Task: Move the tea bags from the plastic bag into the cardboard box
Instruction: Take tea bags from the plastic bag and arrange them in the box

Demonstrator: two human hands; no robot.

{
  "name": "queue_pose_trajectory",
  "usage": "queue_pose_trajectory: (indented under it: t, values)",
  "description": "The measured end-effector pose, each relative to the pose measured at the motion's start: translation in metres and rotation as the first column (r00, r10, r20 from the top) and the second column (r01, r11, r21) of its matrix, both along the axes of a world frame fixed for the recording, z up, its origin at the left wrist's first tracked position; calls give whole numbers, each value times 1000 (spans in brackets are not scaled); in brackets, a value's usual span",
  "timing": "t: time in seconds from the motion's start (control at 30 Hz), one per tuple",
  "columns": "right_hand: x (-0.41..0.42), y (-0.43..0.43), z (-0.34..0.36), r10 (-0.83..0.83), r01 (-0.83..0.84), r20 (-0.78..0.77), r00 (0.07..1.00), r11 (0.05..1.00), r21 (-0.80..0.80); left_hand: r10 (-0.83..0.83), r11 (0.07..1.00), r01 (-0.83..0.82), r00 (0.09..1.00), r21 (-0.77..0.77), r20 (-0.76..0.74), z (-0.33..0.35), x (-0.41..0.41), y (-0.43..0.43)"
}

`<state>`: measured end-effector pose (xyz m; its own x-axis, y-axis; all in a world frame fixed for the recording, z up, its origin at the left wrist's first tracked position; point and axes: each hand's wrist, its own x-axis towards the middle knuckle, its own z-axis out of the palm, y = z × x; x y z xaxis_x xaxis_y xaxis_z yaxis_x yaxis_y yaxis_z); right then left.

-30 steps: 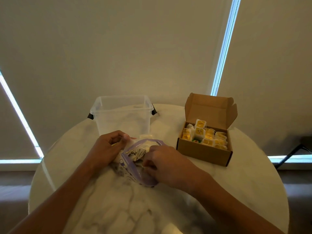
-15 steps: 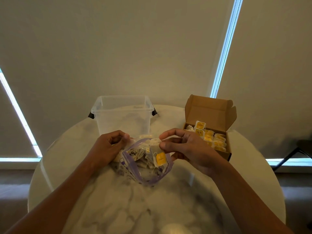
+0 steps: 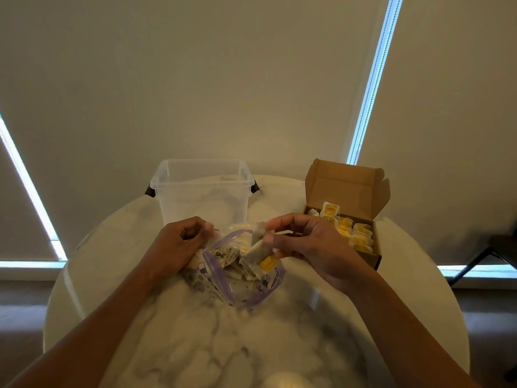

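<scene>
Your right hand [image 3: 310, 245] lifts a tea bag [image 3: 256, 250] just above the mouth of the plastic bag [image 3: 251, 287], fingers pinched on its paper, yellow tag [image 3: 268, 263] dangling. Your left hand [image 3: 179, 245] grips the bag's rim, fingers closed on it. The cardboard box [image 3: 363, 254], already part-filled, waits near on the marble bench [image 3: 223, 345]. The loose string could likely snag neighbouring bags and drag them out.

**Tea bag lifted above the open bag**

The right hand [image 3: 310, 247] pinches a tea bag [image 3: 256, 249] over the plastic bag [image 3: 240, 278], whose rim the left hand [image 3: 179, 245] grips. The cardboard box [image 3: 347, 208] stands open on the marble surface [image 3: 223, 345], beside a clear tub [image 3: 201, 189].
</scene>
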<state>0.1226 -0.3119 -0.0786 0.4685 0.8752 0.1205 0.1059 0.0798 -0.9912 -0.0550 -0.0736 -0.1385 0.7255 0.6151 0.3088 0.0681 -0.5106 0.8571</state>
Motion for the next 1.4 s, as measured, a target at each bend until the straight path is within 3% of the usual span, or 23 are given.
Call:
queue_pose_trajectory:
  t: [0.17, 0.27, 0.4, 0.5, 0.57, 0.77, 0.9, 1.07, 1.27, 1.4]
  values:
    - [9, -8, 5, -39, 44, -40, 998, 989, 139, -5, 1000, 5, 1000, -11, 2, 0, 1, 1]
    - [27, -13, 7, -246, 240, 10, 969, 951, 197, 8, 1000, -8, 1000, 0, -9, 1, 2, -1]
    - [74, -33, 5, -627, 553, 250, 738, 773, 310, 12, 1000, -13, 1000, -13, -24, 1, 3, 0]
    - [106, -49, -3, -739, 661, 370, 562, 671, 336, 0, 1000, 0, 1000, -15, -12, 0, 3, 1]
    - [120, -53, -10, -725, 666, 423, 543, 679, 309, 0, 1000, 0, 1000, -20, -5, 0, 3, 1]
    - [114, -47, -6, -601, 548, 464, 651, 795, 261, 17, 1000, -17, 1000, -20, 6, -1, 3, -1]
    - [108, -40, -12, -383, 427, 580, 719, 902, 67, 29, 1000, -29, 999, 8, -15, 1, 2, -3]
    - [124, -29, -19, -381, 541, 700, 604, 841, -9, 34, 999, -34, 999, 8, -21, 2, 2, -3]
    - [130, -18, -19, -517, 674, 686, 511, 736, 53, 28, 1000, -29, 999, -8, -24, 3, 3, -5]
    - [130, -15, -22, -495, 728, 738, 460, 686, 6, 30, 999, -30, 999, -24, -16, 4, 2, -8]
